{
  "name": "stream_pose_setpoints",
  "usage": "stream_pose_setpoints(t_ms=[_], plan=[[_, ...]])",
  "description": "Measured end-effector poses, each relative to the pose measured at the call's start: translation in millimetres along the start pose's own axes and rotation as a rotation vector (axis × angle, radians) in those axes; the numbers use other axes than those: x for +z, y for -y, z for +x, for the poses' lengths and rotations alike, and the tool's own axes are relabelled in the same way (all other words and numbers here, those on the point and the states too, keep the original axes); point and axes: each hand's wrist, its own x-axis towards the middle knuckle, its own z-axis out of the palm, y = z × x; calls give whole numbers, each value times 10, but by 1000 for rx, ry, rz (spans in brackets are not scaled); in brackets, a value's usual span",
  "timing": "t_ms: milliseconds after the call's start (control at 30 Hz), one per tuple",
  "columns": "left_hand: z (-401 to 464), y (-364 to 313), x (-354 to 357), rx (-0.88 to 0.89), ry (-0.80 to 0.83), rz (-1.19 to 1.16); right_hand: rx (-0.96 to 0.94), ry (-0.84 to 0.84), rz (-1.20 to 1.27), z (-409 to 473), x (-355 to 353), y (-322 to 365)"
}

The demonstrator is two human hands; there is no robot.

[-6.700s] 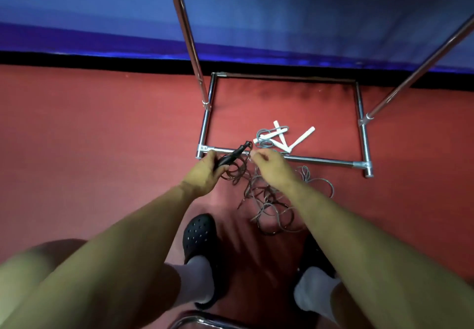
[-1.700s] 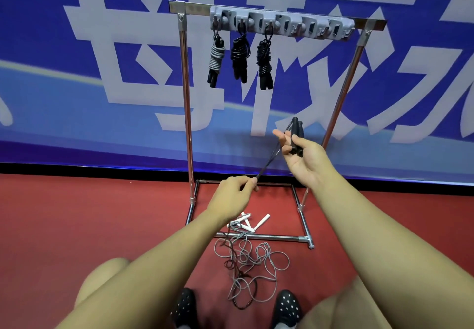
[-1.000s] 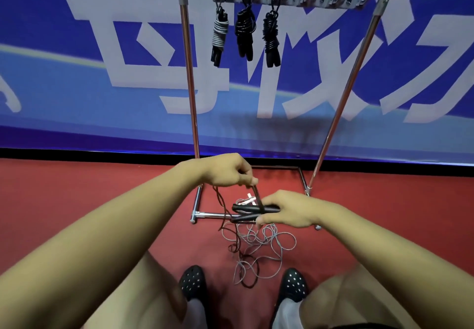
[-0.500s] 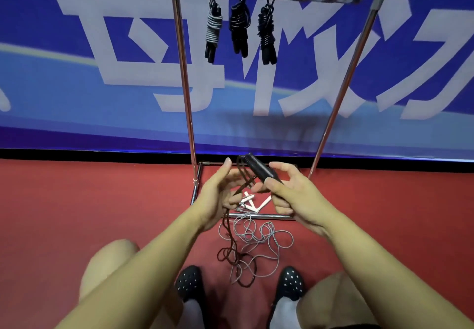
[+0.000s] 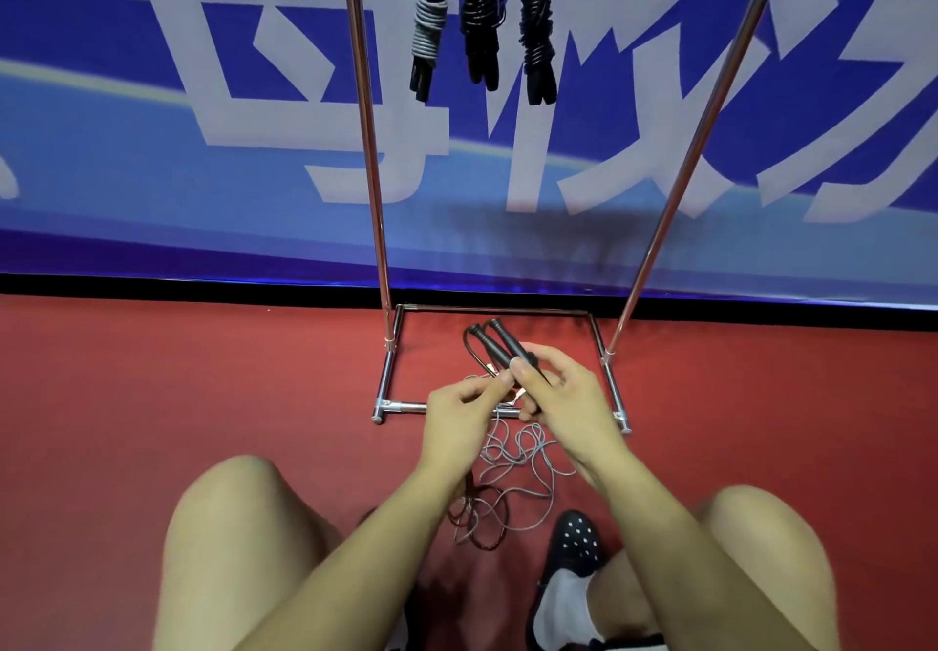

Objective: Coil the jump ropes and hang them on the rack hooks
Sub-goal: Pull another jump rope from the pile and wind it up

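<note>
Right hand (image 5: 563,396) grips both black handles (image 5: 500,343) together so we can wind from a fixed end; left hand (image 5: 459,414) pinches the rope (image 5: 477,513), whose slack lies tangled on the floor before the rack (image 5: 370,143). Three coiled ropes (image 5: 479,26) hang on hooks above.
</note>
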Motion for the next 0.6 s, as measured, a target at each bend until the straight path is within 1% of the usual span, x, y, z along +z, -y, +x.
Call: stream_pose_setpoints(t_ms=[233, 367, 467, 600], plan=[[120, -44, -48, 56, 29, 61, 37, 3, 89, 125, -52, -3], [312, -168, -121, 78, 50, 170, -12, 56, 14, 275, -65, 47], [496, -269, -172, 75, 69, 211, -64, 57, -91, 493, -38, 73], [766, -420, -192, 23, 122, 280, -103, 107, -140, 879, -40, 100]])
